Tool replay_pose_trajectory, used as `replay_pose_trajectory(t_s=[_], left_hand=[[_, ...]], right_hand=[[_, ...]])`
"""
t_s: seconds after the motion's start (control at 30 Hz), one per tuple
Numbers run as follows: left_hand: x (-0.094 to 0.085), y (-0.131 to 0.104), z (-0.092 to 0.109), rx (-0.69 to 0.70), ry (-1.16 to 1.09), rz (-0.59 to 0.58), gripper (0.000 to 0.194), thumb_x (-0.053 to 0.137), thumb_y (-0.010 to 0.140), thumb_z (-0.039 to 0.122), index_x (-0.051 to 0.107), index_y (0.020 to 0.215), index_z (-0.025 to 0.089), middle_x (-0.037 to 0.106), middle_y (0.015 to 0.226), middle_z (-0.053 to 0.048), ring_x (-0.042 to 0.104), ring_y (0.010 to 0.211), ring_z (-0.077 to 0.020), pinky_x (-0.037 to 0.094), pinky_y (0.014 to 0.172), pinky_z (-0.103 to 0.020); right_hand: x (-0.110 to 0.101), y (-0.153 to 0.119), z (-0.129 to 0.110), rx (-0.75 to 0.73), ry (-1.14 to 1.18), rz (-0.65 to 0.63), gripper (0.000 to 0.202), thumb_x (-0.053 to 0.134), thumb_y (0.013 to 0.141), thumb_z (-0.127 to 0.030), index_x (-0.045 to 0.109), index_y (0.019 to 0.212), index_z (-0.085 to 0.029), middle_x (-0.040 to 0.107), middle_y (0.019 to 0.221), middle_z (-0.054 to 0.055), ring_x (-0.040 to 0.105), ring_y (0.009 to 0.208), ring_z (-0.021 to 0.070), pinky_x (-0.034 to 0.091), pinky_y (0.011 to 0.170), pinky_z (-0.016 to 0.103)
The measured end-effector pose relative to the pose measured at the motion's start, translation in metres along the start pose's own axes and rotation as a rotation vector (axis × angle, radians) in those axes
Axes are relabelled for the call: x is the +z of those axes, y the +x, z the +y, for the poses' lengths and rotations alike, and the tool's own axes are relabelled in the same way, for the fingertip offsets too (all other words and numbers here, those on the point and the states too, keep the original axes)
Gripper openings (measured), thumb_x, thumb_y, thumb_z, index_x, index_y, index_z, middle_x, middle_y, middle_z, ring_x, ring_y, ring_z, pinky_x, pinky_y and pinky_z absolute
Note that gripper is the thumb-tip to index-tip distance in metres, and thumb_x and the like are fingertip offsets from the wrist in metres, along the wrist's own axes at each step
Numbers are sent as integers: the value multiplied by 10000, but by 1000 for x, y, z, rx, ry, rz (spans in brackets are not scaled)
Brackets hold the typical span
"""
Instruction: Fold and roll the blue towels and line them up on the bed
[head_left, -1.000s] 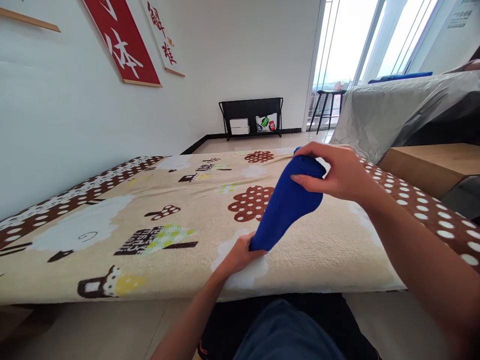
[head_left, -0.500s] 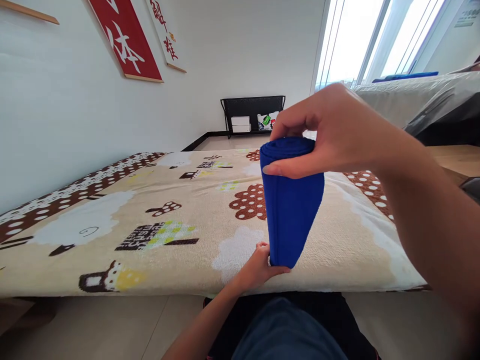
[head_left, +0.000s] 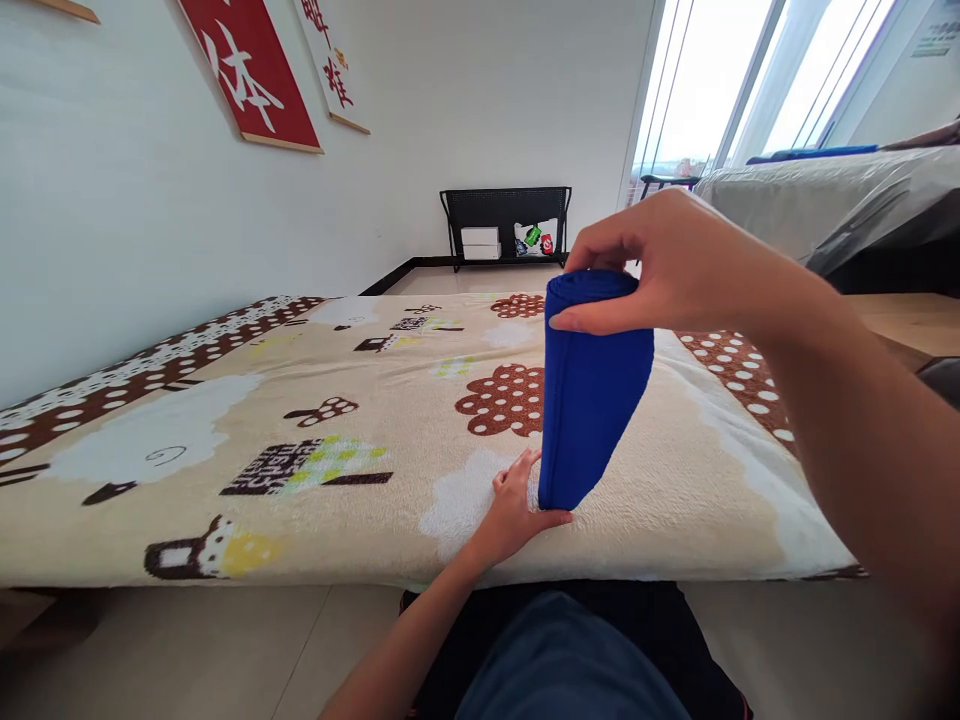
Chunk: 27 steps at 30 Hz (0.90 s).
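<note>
A rolled-up blue towel (head_left: 596, 400) stands on end over the bed's front part, its coiled end up and its lower end narrower. My right hand (head_left: 667, 270) grips the upper end, thumb across the front and fingers behind the coil. Beside the lower end is my left hand (head_left: 516, 510), its fingers stretched out along the towel's left side. The left thumb lies at the bottom edge of the roll; whether it presses on the towel I cannot tell. Beneath both is a cream fleece blanket (head_left: 405, 430) with sheep and flower patterns.
A black metal rack (head_left: 506, 215) with white boxes and a printed cushion stands at the far wall. To the right are a plastic-wrapped sofa (head_left: 780, 200) and a wooden surface (head_left: 900, 320). Scrolls (head_left: 259, 80) hang on the left wall.
The towel and my right hand have shifted slightly right. My left hand has moved up a little, and its fingers have straightened from a curl at the towel's lower end.
</note>
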<state>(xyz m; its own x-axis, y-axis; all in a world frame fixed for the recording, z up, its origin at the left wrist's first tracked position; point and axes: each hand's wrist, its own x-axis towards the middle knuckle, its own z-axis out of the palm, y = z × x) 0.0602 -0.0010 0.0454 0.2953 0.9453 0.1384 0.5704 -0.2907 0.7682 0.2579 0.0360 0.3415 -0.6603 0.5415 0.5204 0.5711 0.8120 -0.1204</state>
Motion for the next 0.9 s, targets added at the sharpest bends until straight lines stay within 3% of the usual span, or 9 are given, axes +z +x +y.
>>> replay_pose_trajectory(t_s=[0.17,0.37,0.43,0.5,0.6,0.73,0.8,0.9], left_hand=[[-6,0,-8,39,-155,33,982,786,706,585,303,1492,251,368,1550,-149,321,1441,-349,239,1176,-569],[-19,1,-8,3,-133,-70,931,746,770,558,266,1508,254,348,1565,-144,311,1451,-329,253,1184,-563],[-26,1,-8,11,-73,-57,814,706,825,509,305,1489,264,389,1542,-135,340,1435,-319,272,1172,-568],[-34,0,-10,34,-19,-7,577,638,889,439,433,1406,285,449,1502,-109,389,1405,-299,307,1156,-554],[-45,-1,-17,50,30,55,283,555,936,374,595,1208,305,522,1436,-70,461,1344,-272,376,1120,-525],[-51,-2,-33,63,55,87,206,541,928,375,657,1089,318,588,1360,-72,533,1271,-275,454,1068,-522],[-51,-3,-44,87,64,116,183,565,906,373,676,1036,310,633,1298,-84,587,1210,-279,509,1016,-505],[-46,-2,-61,148,77,179,161,564,904,335,686,995,282,683,1213,-83,649,1126,-247,569,938,-417]], right_hand=[[16,-2,21,21,8,-37,338,708,785,-498,701,797,-160,592,640,-19,560,638,116,450,606,287],[-3,12,50,131,-28,8,488,648,799,-615,714,885,-139,681,830,16,621,809,166,444,661,314],[-4,19,63,129,-20,-1,488,646,795,-622,720,886,-148,688,862,20,623,835,177,447,669,325],[4,26,80,111,12,-35,457,676,779,-612,726,875,-168,678,801,9,622,776,165,455,639,313],[23,41,117,124,72,-117,415,706,763,-602,731,847,-197,649,678,-5,588,625,134,440,556,287],[38,74,185,277,72,-137,474,685,749,-652,734,850,-192,661,687,2,576,602,135,412,537,274],[40,98,220,366,-3,-132,514,678,745,-661,732,874,-166,673,728,14,584,637,144,412,564,273],[43,138,261,431,-295,-124,496,651,789,-625,723,909,-149,685,791,34,596,720,165,417,643,279]])
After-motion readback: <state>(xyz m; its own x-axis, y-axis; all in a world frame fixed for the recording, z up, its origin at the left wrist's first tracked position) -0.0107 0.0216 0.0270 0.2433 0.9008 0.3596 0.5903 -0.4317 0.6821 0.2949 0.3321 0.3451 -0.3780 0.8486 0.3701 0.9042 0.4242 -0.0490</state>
